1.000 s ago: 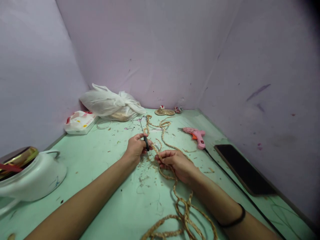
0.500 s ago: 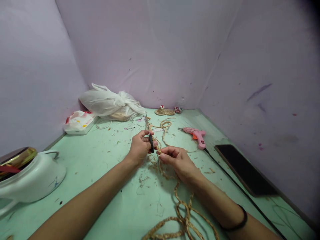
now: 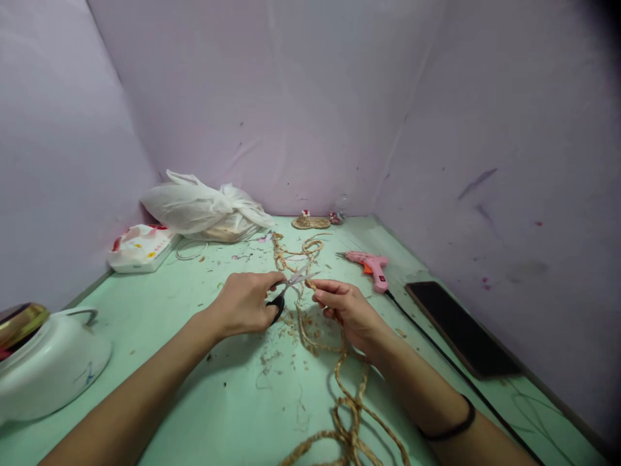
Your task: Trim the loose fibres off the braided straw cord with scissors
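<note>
My left hand (image 3: 249, 301) grips black-handled scissors (image 3: 294, 279), fingers through the handles. Their blades are spread and point right, at the braided straw rope (image 3: 310, 284). Between the thumb and fingertips of my right hand (image 3: 345, 307) the rope is pinched close to the blades. Whether the blades touch it I cannot tell. One stretch of rope lies looped beyond my hands; another runs down past my right wrist into a loose tangle at the near edge of the view.
A pink glue gun (image 3: 371, 264) with a black cord and a dark phone (image 3: 460, 327) lie to the right. At left stand a white bowl (image 3: 58, 362) and a tissue pack (image 3: 143, 248). Behind are a white plastic bag (image 3: 204, 207) and a small woven piece (image 3: 311, 222). Scraps litter the green table.
My left hand has turned the scissors from pointing away, with blades together, to pointing right with blades spread around the rope's area. My right hand still pinches the rope. The view has shifted slightly.
</note>
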A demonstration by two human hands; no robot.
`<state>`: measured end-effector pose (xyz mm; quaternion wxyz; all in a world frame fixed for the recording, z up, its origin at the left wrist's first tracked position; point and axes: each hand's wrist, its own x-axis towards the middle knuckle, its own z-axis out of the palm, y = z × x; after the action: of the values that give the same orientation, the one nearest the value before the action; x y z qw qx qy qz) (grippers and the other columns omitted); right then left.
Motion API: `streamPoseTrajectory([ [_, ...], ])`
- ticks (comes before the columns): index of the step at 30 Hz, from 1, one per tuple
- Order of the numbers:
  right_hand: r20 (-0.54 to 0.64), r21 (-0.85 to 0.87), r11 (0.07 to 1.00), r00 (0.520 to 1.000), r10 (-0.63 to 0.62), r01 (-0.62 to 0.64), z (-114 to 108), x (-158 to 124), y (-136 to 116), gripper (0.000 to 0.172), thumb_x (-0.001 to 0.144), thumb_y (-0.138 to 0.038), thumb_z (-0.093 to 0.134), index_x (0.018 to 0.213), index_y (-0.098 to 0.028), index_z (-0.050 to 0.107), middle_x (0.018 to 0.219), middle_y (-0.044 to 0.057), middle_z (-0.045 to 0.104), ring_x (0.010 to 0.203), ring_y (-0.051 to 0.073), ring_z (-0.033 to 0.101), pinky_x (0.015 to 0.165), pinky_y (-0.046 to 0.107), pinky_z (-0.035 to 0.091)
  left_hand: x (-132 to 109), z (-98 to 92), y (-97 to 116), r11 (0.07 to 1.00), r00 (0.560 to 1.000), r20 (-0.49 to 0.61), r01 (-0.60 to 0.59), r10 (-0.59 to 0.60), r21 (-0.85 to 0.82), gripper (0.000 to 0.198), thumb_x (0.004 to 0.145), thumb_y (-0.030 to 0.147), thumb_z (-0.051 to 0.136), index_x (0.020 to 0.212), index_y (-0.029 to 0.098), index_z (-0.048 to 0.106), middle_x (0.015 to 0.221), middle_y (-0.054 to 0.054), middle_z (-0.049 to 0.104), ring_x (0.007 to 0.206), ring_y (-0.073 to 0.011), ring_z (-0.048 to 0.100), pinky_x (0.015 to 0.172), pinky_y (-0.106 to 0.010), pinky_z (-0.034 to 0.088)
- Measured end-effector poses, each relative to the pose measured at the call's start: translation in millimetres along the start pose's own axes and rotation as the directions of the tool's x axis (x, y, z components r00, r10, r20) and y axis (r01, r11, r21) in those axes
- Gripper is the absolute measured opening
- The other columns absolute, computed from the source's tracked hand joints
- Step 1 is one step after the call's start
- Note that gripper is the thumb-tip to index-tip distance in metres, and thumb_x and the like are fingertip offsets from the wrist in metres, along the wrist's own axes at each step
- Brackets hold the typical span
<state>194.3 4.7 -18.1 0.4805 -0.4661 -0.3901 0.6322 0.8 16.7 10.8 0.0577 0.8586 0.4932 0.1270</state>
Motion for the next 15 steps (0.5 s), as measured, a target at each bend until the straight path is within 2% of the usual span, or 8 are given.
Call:
streamPoseTrajectory([
  [2, -0.022, -0.038, 0.999, 1.0, -0.011, 0.011, -2.4, 0.0, -2.0, 0.027, 0.054, -0.021, 0.069, 0.08, -0.016, 0.069, 0.059, -0.001, 0.057, 0.051, 0.007, 0.041, 0.048, 0.022, 0.025, -0.5, 0.2, 0.8, 0.991, 0.999, 0.019, -0.032, 0.029, 0.127, 0.045, 0.065, 0.023, 0.046, 0.109, 0.027, 0.053, 0.087, -0.002, 0.066, 0.078, -0.0208, 0.06, 0.062, -0.027, 0.039],
  [5, -0.047, -0.098, 0.995, 0.998, -0.033, 0.028, -3.9, 0.3, -3.8, 0.027, 0.054, -0.021, 0.068, 0.08, -0.016, 0.07, 0.057, -0.001, 0.058, 0.051, 0.008, 0.04, 0.048, 0.022, 0.025, 0.2, 2.1, 0.5, 0.973, 0.996, 0.046, -0.087, 0.079, 0.214, 0.049, 0.065, 0.023, 0.045, 0.113, 0.025, 0.05, 0.09, -0.003, 0.066, 0.08, -0.0225, 0.06, 0.06, -0.028, 0.039],
  [11, -0.149, -0.205, 0.975, 0.982, -0.117, 0.085, -0.8, 1.0, -4.0, 0.017, 0.053, -0.021, 0.069, 0.07, -0.016, 0.07, 0.059, -0.001, 0.061, 0.051, 0.009, 0.043, 0.049, 0.023, 0.029, -0.4, 0.8, -0.1, 0.96, 0.998, 0.006, -0.065, 0.066, 0.271, 0.05, 0.067, 0.024, 0.043, 0.116, 0.025, 0.047, 0.094, -0.004, 0.066, 0.081, -0.0239, 0.06, 0.058, -0.029, 0.039],
  [15, -0.17, -0.241, 0.965, 0.975, -0.143, 0.1, 0.7, 0.8, -1.9, 0.017, 0.056, -0.021, 0.067, 0.072, -0.015, 0.069, 0.061, 0.0, 0.062, 0.052, 0.01, 0.045, 0.051, 0.024, 0.033, -1.6, 0.9, 5.3, 0.966, 0.997, 0.061, -0.069, 0.056, 0.25, 0.048, 0.067, 0.025, 0.045, 0.115, 0.027, 0.047, 0.093, -0.004, 0.066, 0.082, -0.0233, 0.06, 0.061, -0.029, 0.039],
])
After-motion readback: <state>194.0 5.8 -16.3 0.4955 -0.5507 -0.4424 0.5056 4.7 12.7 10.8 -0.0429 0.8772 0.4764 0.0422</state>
